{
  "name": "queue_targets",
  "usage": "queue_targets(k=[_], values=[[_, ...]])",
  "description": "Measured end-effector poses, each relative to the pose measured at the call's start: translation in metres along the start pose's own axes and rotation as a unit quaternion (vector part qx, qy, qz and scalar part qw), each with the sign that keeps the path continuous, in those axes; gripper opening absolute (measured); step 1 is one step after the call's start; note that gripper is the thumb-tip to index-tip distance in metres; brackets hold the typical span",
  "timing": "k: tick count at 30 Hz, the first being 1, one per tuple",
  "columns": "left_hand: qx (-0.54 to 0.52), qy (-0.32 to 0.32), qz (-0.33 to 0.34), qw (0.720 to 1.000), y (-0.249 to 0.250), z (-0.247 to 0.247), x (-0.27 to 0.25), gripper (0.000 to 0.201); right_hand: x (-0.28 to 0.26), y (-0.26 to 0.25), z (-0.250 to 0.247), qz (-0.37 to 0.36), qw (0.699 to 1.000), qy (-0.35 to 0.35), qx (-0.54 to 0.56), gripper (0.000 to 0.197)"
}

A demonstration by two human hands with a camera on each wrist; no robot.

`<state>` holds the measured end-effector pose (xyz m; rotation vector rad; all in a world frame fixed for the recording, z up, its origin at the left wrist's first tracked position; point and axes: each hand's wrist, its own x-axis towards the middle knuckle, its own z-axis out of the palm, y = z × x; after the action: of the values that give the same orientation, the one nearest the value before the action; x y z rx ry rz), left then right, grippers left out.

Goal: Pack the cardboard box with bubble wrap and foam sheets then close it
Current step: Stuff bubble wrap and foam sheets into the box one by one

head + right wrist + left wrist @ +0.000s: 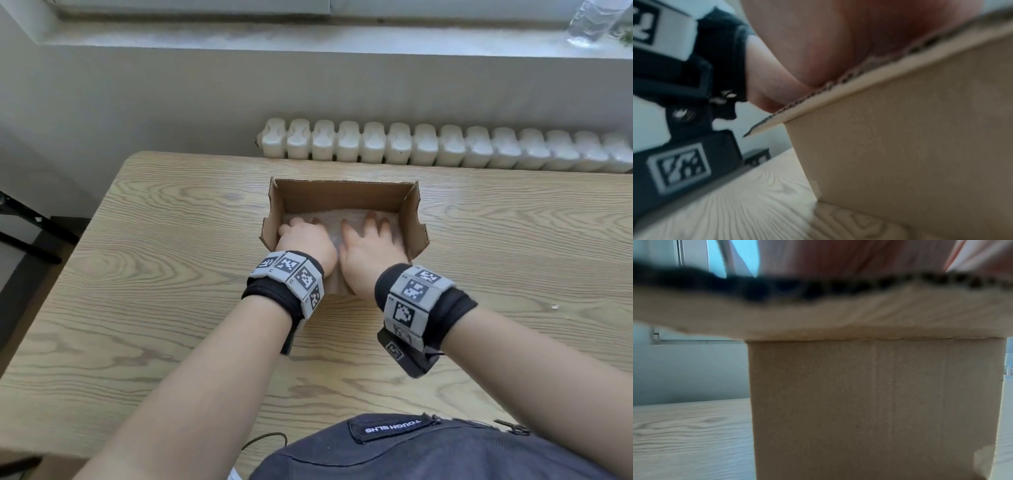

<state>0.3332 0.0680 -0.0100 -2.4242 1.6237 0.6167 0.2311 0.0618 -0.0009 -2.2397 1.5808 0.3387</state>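
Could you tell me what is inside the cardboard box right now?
Inside the cardboard box lies pale wrapping material, pressed by the left hand and right hand. Anything beneath it is covered.

My cardboard box [342, 197] is plain brown, its lining [330, 222] pale and whitish. The surface [154, 274] is light wood with dark wavy grain — my wristbands [416, 301] black, tiled in grey-and-black square codes.

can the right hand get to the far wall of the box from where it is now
Probably yes. The right hand lies flat, fingers spread, on the pale wrap inside the open cardboard box. Between its fingertips and the far wall only bare wrap shows, and no flap covers the top.
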Motion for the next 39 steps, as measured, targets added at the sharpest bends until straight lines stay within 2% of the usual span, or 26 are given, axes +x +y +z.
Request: queue_targets(k=[2, 5, 11, 15, 18, 19, 21, 23, 25, 28, 31, 34, 39], values=[[0.008, -0.006, 0.003, 1.000, 0.000, 0.000, 0.002, 0.047, 0.004, 0.002, -0.003, 0.013, 0.996, -0.051, 0.069, 0.054], [0.029, -0.011, 0.019, 0.999, -0.001, 0.001, 0.004, 0.055, 0.013, 0.003, -0.010, 0.026, 0.993, -0.101, 0.061, 0.058], [0.025, 0.021, 0.052, 0.998, -0.005, 0.005, -0.003, 0.054, 0.015, 0.002, -0.012, 0.025, 0.991, -0.117, 0.055, 0.062], [-0.020, 0.062, 0.080, 0.995, -0.013, 0.010, -0.013, 0.040, 0.010, 0.005, -0.005, 0.020, 0.994, -0.092, 0.052, 0.059], [0.007, 0.164, 0.098, 0.982, -0.024, 0.006, -0.028, 0.029, 0.003, 0.006, -0.004, 0.005, 1.000, -0.019, -0.011, 0.054], [0.018, 0.208, 0.105, 0.972, -0.028, 0.005, -0.033, 0.031, -0.002, 0.005, -0.005, -0.011, 0.999, 0.021, -0.025, 0.052], [0.007, 0.261, 0.086, 0.962, -0.034, 0.003, -0.043, 0.050, -0.009, 0.003, -0.009, -0.050, 0.995, 0.083, -0.024, 0.052], [-0.027, 0.255, 0.025, 0.966, -0.038, 0.004, -0.050, 0.072, -0.012, 0.003, -0.015, -0.069, 0.992, 0.104, -0.009, 0.060], [-0.045, 0.238, -0.012, 0.970, -0.039, 0.005, -0.053, 0.083, -0.009, 0.004, -0.021, -0.064, 0.993, 0.101, 0.000, 0.065], [-0.093, 0.229, -0.008, 0.969, -0.036, 0.006, -0.056, 0.087, 0.002, 0.011, -0.027, -0.041, 0.995, 0.088, 0.004, 0.070], [-0.159, 0.181, 0.033, 0.970, -0.032, 0.009, -0.054, 0.074, 0.008, 0.015, -0.031, -0.014, 0.997, 0.071, 0.013, 0.070], [-0.092, 0.160, 0.076, 0.980, -0.031, 0.011, -0.047, 0.052, 0.011, 0.014, -0.033, 0.001, 0.998, 0.051, 0.030, 0.068], [-0.001, 0.145, 0.128, 0.981, -0.035, 0.018, -0.039, 0.043, 0.006, 0.017, -0.029, -0.009, 0.998, 0.035, 0.047, 0.066]])
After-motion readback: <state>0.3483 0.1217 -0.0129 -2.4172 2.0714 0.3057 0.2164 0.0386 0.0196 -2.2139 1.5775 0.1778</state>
